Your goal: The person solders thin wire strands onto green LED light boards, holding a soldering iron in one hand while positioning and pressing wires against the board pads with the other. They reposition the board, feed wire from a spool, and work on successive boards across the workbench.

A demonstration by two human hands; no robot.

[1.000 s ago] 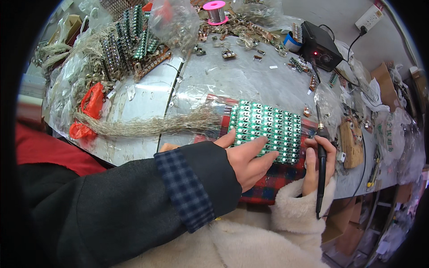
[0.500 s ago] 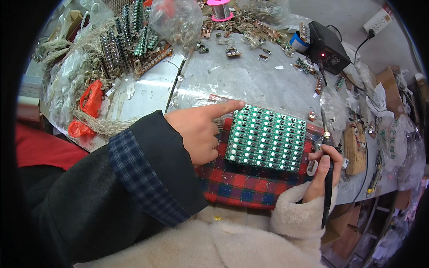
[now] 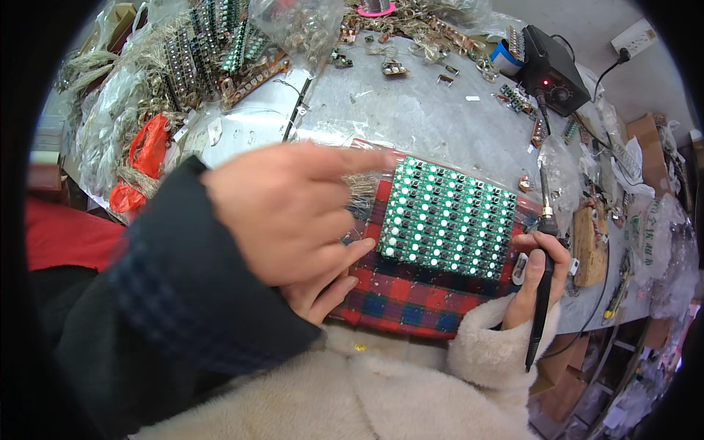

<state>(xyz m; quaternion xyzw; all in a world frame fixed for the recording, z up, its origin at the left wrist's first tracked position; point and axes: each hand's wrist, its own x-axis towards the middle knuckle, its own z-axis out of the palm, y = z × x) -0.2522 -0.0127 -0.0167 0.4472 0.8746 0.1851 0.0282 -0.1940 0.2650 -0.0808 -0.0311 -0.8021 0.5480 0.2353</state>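
Observation:
My right hand (image 3: 540,275) is closed around the black handle of a soldering iron (image 3: 546,293), its metal tip pointing away from me. To the left of it lies a green circuit board panel (image 3: 449,220) with rows of white round parts and small black parts. My left hand (image 3: 323,290) is partly hidden under another person's hand; its visible fingers are apart, one fingertip near the panel's left edge, with nothing seen in them. The other person's hand (image 3: 286,205), in a dark sleeve, reaches over from the left, blurred, index finger pointing at the panel's upper left corner.
Red plaid cloth (image 3: 411,312) lies under the panel. A black soldering station (image 3: 550,73) stands at the far right. Board strips (image 3: 191,66), plastic bags (image 3: 293,33) and wire bundles crowd the far left. A wooden block (image 3: 590,246) lies right of my right hand.
The other person's hand has moved left and now blurs. My left hand's fingers have come into view beneath it. My right hand keeps hold of the soldering iron. The whole view has shifted slightly.

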